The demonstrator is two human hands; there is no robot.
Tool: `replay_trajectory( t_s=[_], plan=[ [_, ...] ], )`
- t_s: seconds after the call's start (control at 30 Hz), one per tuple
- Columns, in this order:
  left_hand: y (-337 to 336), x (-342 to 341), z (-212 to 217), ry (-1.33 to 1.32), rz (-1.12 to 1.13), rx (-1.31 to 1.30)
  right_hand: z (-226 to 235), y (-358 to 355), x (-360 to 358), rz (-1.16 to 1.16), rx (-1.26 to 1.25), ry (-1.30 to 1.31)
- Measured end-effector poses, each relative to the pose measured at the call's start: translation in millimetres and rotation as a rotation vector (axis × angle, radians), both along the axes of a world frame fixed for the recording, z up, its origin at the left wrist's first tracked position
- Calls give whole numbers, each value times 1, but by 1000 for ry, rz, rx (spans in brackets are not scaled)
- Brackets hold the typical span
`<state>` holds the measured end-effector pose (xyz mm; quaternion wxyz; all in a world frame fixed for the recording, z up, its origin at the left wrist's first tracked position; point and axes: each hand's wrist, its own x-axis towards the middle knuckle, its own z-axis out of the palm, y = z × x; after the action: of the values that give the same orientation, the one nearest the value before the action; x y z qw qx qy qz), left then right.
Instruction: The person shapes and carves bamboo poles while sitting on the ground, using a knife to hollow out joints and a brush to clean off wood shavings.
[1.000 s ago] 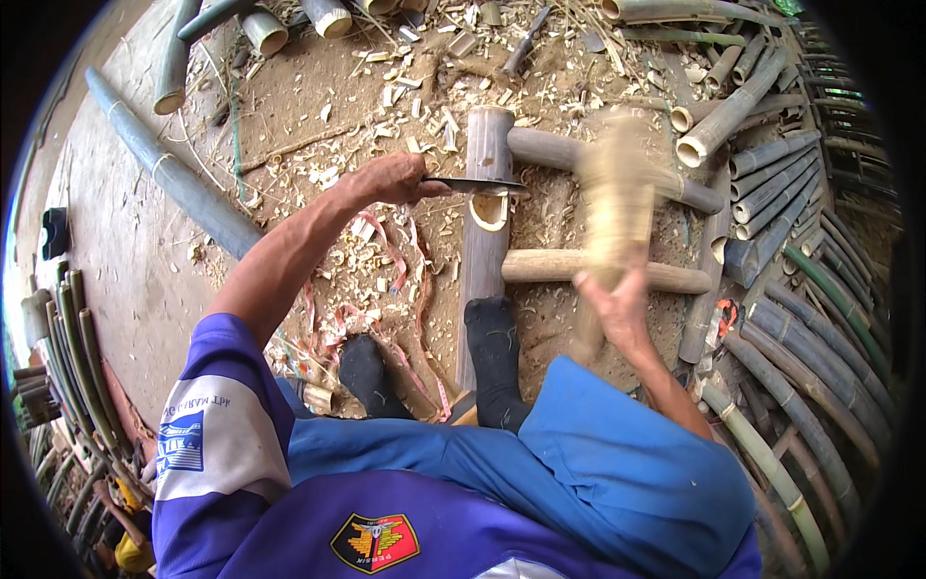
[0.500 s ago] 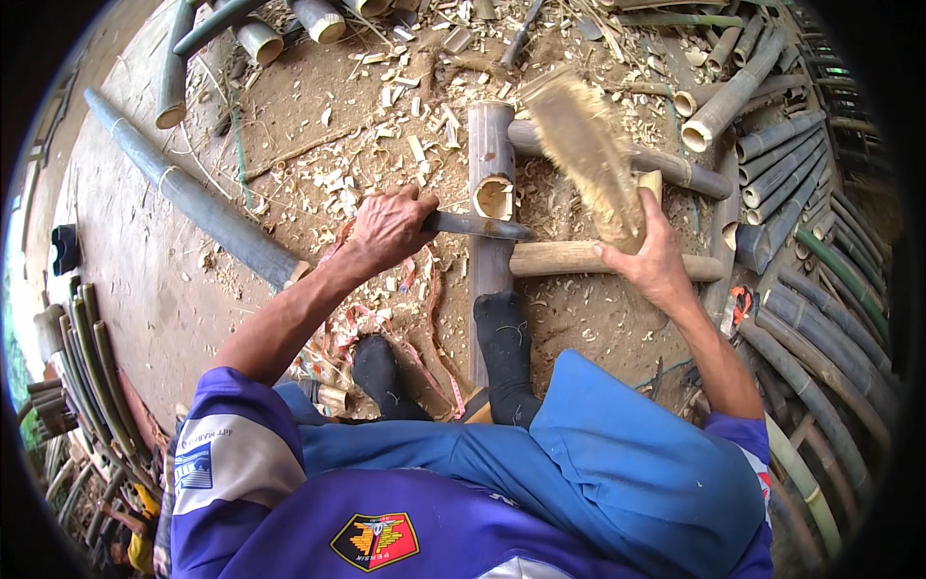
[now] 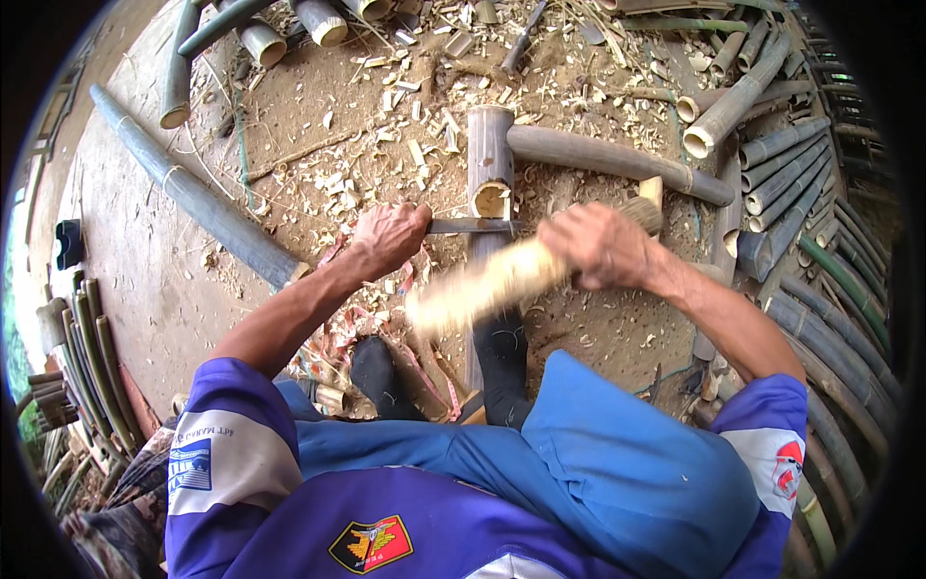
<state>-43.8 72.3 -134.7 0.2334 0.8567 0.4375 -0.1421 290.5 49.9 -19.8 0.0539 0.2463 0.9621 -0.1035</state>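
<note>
My left hand (image 3: pixel 394 234) is closed round the handle of a knife (image 3: pixel 468 225). Its blade lies across an upright-lying bamboo pole (image 3: pixel 490 145), just below a hole (image 3: pixel 493 201) cut in the pole's side. To the right, my right hand (image 3: pixel 603 246) grips a pale wooden club (image 3: pixel 487 287) with a rough, frayed surface. The club is smeared by motion and slants down to the left, over the pole and my right foot (image 3: pixel 502 362). It hides part of the pole, and the blade's tip is hard to make out by my right fingers.
A bamboo crosspiece (image 3: pixel 617 159) runs right from the pole's upper part. Wood chips (image 3: pixel 415 152) litter the ground. A long bamboo length (image 3: pixel 198 188) lies at left. Cut bamboo (image 3: pixel 738 96) is piled at right, with more stalks (image 3: pixel 92 357) at lower left.
My right hand has moved left, and the club has swung from the upper right down to the lower left. The knife stays at the pole below the hole, its blade now looking narrower.
</note>
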Motion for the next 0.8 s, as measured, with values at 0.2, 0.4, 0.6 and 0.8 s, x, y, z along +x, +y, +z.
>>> replay_trajectory(
  t_s=[0.2, 0.4, 0.6, 0.8],
  plan=[
    [-2, 4, -9, 10, -5, 63, -5, 26, 16, -53, 142, -220],
    [0, 8, -11, 8, -37, 67, -25, 31, 19, 70, 113, 255],
    [7, 5, -16, -9, -22, 111, -7, 14, -10, 226, 178, 225],
    [7, 8, -12, -44, 49, 156, 1, 50, 28, -208, 28, -233]
  ],
)
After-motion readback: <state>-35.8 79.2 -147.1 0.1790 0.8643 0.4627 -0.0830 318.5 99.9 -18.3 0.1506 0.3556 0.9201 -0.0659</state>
